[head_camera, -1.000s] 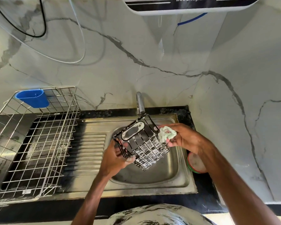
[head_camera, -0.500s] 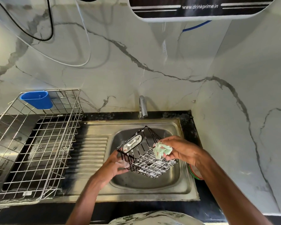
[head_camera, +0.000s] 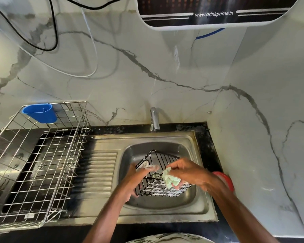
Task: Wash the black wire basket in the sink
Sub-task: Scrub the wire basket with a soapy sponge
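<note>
The black wire basket [head_camera: 161, 187] sits low inside the steel sink [head_camera: 198, 204], open side up, with soap foam on its bottom wires. My left hand [head_camera: 135, 179] grips its left wall, fingers curled over the rim by a white label plate. My right hand [head_camera: 188, 172] reaches into the basket from the right and pinches a pale green scrub cloth [head_camera: 170, 179] against the wires. The tap [head_camera: 154, 120] stands behind the bowl; no running water shows.
A large steel wire dish rack [head_camera: 42, 165] with a blue plastic cup [head_camera: 40, 114] clipped on stands on the left of the counter, next to the ribbed drainboard [head_camera: 100, 171]. A red-rimmed round dish [head_camera: 225, 179] lies right of the sink. Marble walls close in behind and right.
The basket has come down from a tilted hold above the bowl into the sink, turned more upright. My right hand with the cloth has moved from the outside into the basket.
</note>
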A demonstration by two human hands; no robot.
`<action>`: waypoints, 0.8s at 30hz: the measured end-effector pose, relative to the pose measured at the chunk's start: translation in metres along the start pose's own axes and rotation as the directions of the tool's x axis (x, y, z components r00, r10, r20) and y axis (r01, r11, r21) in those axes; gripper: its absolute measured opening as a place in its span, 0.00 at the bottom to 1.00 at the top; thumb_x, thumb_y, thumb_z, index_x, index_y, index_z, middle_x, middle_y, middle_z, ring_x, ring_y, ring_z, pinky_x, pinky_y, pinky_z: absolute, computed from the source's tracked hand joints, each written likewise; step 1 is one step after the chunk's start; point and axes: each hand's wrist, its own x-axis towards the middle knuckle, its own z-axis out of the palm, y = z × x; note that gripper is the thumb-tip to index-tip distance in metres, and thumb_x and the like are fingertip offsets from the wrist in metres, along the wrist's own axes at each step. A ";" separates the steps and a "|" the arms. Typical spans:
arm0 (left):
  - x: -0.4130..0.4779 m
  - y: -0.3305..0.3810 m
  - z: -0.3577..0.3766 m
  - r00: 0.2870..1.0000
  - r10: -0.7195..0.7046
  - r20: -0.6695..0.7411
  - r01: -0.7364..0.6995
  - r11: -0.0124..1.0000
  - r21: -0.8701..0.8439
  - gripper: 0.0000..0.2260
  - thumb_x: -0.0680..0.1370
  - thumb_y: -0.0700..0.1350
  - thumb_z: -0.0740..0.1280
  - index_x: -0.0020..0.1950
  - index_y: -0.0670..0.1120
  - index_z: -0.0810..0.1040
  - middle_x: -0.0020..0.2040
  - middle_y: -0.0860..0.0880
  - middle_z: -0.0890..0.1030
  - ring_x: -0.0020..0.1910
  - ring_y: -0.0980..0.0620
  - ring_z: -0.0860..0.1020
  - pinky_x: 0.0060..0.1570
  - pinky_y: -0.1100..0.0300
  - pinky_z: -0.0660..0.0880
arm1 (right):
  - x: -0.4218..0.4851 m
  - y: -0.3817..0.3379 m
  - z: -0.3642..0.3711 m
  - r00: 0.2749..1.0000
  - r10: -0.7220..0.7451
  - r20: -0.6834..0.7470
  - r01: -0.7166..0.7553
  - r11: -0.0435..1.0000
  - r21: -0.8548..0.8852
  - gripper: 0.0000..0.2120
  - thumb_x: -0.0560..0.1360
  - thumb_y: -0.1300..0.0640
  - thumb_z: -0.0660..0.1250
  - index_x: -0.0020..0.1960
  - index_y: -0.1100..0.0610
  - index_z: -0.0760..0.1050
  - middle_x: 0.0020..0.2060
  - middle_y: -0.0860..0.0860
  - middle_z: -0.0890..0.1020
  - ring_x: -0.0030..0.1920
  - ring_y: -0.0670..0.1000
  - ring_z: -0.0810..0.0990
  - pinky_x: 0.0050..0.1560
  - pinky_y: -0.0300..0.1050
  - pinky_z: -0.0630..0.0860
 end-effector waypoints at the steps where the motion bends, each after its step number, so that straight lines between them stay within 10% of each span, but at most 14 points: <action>1: 0.002 -0.003 0.000 1.000 0.014 0.000 -0.014 1.000 0.002 0.57 0.56 0.72 0.79 0.80 0.54 0.61 0.80 0.45 0.64 0.70 0.41 0.71 0.61 0.32 0.76 | 0.000 0.002 -0.001 1.000 -0.002 0.011 0.002 1.000 0.002 0.09 0.81 0.61 0.66 0.59 0.60 0.81 0.50 0.55 0.87 0.50 0.54 0.87 0.49 0.49 0.84; 9: -0.007 -0.015 0.015 0.991 0.013 -0.132 -0.029 0.993 -0.116 0.48 0.63 0.64 0.81 0.77 0.51 0.65 0.74 0.47 0.71 0.69 0.44 0.73 0.55 0.43 0.77 | -0.004 0.006 -0.027 0.936 -0.117 -0.332 0.170 0.976 0.137 0.17 0.76 0.67 0.71 0.63 0.55 0.81 0.55 0.51 0.86 0.54 0.47 0.85 0.56 0.45 0.82; 13: -0.008 -0.019 0.020 0.987 0.062 -0.151 -0.081 0.990 -0.119 0.20 0.69 0.53 0.81 0.53 0.55 0.73 0.55 0.54 0.78 0.59 0.49 0.76 0.61 0.45 0.75 | 0.019 0.010 -0.021 0.822 -0.299 -0.485 0.251 0.954 -0.162 0.13 0.76 0.65 0.72 0.56 0.51 0.84 0.54 0.48 0.86 0.53 0.44 0.84 0.56 0.41 0.81; 16: -0.013 -0.013 0.024 0.982 0.087 -0.165 -0.101 0.992 -0.078 0.23 0.61 0.61 0.80 0.51 0.54 0.79 0.52 0.53 0.82 0.56 0.49 0.80 0.56 0.45 0.79 | 0.031 0.010 0.011 0.696 -0.499 -0.516 0.308 0.857 -0.413 0.14 0.76 0.67 0.70 0.57 0.54 0.84 0.56 0.45 0.83 0.56 0.41 0.81 0.57 0.31 0.76; 24: -0.009 -0.024 0.021 0.982 0.057 -0.178 -0.092 0.977 -0.193 0.36 0.74 0.58 0.76 0.75 0.50 0.64 0.70 0.49 0.71 0.66 0.46 0.74 0.52 0.48 0.75 | 0.035 0.000 0.054 0.666 -0.736 -0.121 0.575 0.610 -0.545 0.31 0.74 0.78 0.59 0.73 0.58 0.71 0.74 0.51 0.71 0.76 0.45 0.65 0.76 0.40 0.63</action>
